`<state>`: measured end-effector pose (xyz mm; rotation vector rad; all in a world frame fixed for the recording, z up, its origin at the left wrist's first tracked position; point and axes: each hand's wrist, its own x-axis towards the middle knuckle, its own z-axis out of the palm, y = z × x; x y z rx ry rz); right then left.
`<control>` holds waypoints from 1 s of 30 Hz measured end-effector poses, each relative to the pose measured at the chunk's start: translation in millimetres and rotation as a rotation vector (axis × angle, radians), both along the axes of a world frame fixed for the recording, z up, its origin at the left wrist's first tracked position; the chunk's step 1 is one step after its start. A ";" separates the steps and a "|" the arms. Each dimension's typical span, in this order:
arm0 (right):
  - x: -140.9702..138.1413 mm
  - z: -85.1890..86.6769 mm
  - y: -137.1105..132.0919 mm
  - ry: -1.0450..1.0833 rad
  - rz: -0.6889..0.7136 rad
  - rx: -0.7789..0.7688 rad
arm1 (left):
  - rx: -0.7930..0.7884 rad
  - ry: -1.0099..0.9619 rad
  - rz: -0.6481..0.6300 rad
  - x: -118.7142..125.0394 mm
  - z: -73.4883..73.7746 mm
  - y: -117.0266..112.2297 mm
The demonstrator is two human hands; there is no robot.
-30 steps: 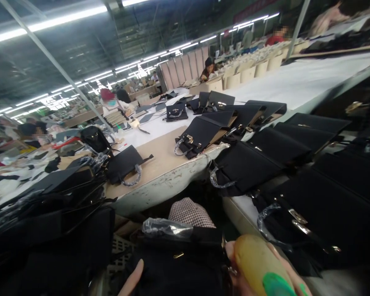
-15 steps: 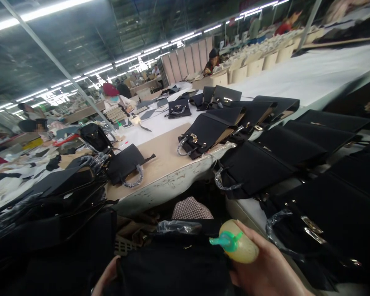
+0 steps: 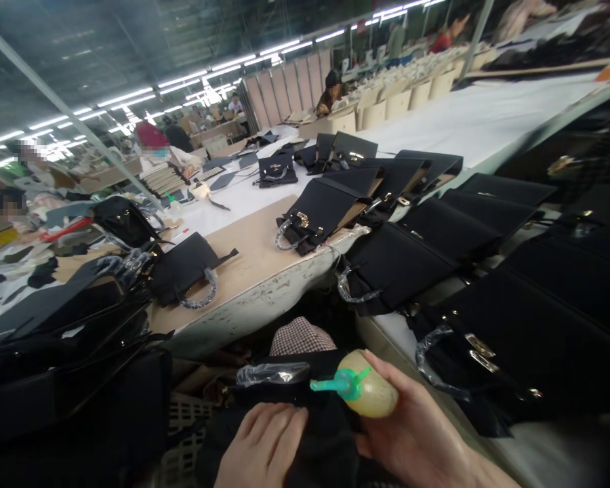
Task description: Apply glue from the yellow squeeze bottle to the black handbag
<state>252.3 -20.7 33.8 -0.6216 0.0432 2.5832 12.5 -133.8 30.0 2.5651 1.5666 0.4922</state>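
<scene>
A squeeze bottle [image 3: 375, 392] with a yellowish body and a green nozzle is in my right hand [image 3: 419, 430], which is wrapped round it. The nozzle points left, over a black bag [image 3: 326, 434] in front of me. My left hand [image 3: 265, 440] lies on the bag's dark surface with its fingers stretched out. Just beyond the fingers is the bag's handle [image 3: 274, 373], wrapped in clear plastic. The lower part of the bag is hidden by my hands and the frame's edge.
Black bags [image 3: 407, 261] lie in rows to the right, with more bags [image 3: 81, 312] stacked at left. A brown board [image 3: 244, 251] lies on the table ahead. Below left is a plastic basket [image 3: 186, 420]. Several people work farther back, one in a red cap [image 3: 151, 135].
My left hand has come from the bag's left edge onto its top surface. My right hand and the bottle appear slightly farther left as the view has shifted.
</scene>
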 end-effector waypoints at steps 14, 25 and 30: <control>59.4 9.2 -26.3 0.047 -0.110 0.018 | -0.333 -0.541 0.606 -2.6 -12.9 16.1; 98.9 5.5 -39.1 0.089 -0.329 0.128 | -0.587 -0.421 0.334 -11.1 14.6 52.3; 107.0 -6.0 -52.4 -0.067 -0.435 0.184 | -0.413 -0.426 0.501 -56.9 39.1 46.9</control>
